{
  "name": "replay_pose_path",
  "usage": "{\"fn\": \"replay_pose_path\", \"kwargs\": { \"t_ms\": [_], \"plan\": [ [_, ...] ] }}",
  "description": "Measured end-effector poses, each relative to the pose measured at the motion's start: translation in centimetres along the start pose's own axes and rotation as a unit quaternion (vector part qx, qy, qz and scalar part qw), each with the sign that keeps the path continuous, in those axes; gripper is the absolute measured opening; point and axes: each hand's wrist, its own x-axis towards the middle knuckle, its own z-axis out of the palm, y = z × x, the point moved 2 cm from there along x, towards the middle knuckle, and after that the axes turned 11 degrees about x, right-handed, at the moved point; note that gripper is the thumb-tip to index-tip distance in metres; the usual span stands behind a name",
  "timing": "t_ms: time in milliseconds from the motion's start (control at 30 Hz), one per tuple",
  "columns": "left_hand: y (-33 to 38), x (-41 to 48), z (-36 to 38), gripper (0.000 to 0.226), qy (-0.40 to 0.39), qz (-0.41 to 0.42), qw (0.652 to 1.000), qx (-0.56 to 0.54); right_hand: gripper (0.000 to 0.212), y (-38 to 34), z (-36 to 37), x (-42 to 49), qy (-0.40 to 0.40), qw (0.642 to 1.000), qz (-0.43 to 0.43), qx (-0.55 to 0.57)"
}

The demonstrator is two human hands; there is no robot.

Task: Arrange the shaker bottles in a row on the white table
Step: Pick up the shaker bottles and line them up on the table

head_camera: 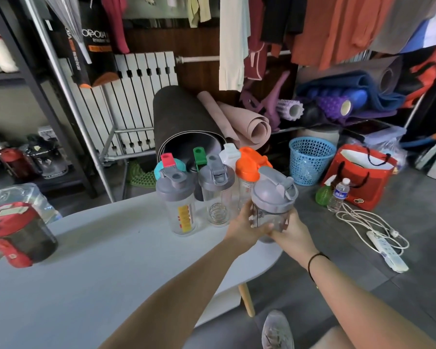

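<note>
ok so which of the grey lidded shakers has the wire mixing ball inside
The middle grey-lidded shaker, standing between the one with the yellow printed scale and the one held in both hands. Its clear body shows a coiled wire ball at the bottom.

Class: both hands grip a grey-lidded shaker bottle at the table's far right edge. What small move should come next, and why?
Probably lower the grey-lidded shaker bottle onto the white table, just right of the orange-lidded bottle. The left hand and right hand hold it at the end of the bottles already standing, so setting it there would extend the row.

Only partial white lettering — "OPOUA" — reads on the black hanging bag (93, 46); bottle labels are illegible.
</note>
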Motion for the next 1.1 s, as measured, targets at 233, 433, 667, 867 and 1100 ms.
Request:
{"fn": "replay_pose_path", "kwargs": {
  "t_ms": [233, 433, 667, 867, 1100],
  "plan": [
    [-1.3, -1.0, -0.8, 0.104, -0.103, -0.038, 0.993, 0.048, 0.086, 3.1, 1.6, -1.1, 0.007, 0.998, 0.052, 0.036],
    [-6.3, -6.5, -5.7, 0.062, -0.154, -0.06, 0.979, 0.122, 0.113, 4.3, 3.5, -3.0, 0.07, 0.992, 0.094, 0.039],
    [-14.1, -16.3, -17.4, 0.044, -0.126, -0.06, 0.936, 0.323, 0.093, 2.3, 10.0, -9.5, 0.083, 0.957, 0.104, -0.257],
    [-18.9, -21.2, -25.0, 0.034, 0.037, -0.168, 0.937, 0.304, 0.098, -0.1, 17.9, -12.5, -0.083, 0.916, 0.053, -0.388],
    [-19.7, -22.0, -30.0, 0.078, 0.525, -0.298, 0.797, -0.033, 0.132, -1.6, 19.8, -8.6, -0.21, 0.891, 0.125, -0.384]
  ]
}}
